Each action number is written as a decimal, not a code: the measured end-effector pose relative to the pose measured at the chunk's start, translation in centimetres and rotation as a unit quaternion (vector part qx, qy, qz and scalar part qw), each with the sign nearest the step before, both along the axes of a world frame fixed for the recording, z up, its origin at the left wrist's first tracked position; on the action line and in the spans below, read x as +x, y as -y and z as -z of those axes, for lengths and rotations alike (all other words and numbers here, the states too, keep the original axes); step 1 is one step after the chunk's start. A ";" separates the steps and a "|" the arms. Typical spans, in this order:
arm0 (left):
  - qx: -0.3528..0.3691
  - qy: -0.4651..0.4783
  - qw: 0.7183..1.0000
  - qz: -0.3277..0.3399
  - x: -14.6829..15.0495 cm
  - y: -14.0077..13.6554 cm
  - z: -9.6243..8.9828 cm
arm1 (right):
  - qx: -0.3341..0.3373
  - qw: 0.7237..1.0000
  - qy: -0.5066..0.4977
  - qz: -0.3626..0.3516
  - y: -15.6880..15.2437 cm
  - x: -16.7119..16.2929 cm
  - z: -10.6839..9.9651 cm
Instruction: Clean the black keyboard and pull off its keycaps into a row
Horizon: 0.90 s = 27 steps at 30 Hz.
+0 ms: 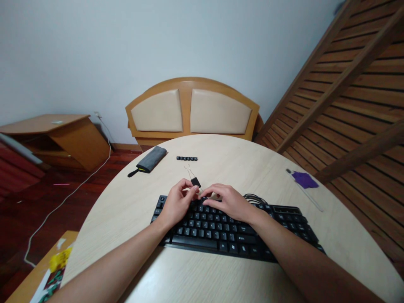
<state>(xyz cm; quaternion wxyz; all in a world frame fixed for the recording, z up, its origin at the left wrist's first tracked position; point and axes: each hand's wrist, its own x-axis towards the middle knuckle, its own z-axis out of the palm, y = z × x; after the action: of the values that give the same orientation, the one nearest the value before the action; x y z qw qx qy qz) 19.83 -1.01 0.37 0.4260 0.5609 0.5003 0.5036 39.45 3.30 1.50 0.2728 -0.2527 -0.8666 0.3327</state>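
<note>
On the left of the pale wooden round table [252, 168] lies a dark grey fabric pouch with a black loop [152, 159]. Next, the left hand [180, 198] pinches a small black block-handled puller with thin wire prongs [196, 182], which is over the upper edge of a long black plastic keyboard [214, 229]; a row of small black keycaps [187, 158] lies beyond it. The right hand [229, 200] curls its fingers at the keyboard's top rows, beside the puller; whether they grip a key I cannot tell. Good handling here probably means a light, steady pinch, wires square to the cap, and straight, even force without twisting. Further right are a coiled black cable [255, 198], a thin whitish rod with a dark tip [304, 190] and a purple cloth [304, 180]. Counted left to right: one pouch, apparently six loose keycaps, one puller, one keyboard, one cable coil, one rod, one cloth.
</note>
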 end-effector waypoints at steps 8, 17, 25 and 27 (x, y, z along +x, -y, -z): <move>0.016 0.000 1.000 -0.018 0.0 -0.2 0.6 | -0.061 0.993 -0.059 0.080 -0.5 -0.1 0.3; 0.025 -0.080 0.996 -0.020 0.2 -0.1 0.5 | 0.003 0.972 0.085 0.219 -4.8 -0.6 -1.2; 0.021 -0.100 0.995 -0.010 0.2 -0.1 0.5 | 0.078 0.926 0.218 0.298 -12.2 -5.6 -1.9; 0.018 -0.100 0.995 -0.009 0.2 -0.1 0.6 | 0.072 0.922 0.222 0.310 -13.3 -6.5 -0.9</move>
<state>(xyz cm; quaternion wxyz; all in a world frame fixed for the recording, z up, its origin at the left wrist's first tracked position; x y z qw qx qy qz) 20.00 -0.95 -0.19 0.3590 0.6114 0.5366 0.4577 32.98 16.58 2.43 0.1798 -0.5558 -0.8050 0.1037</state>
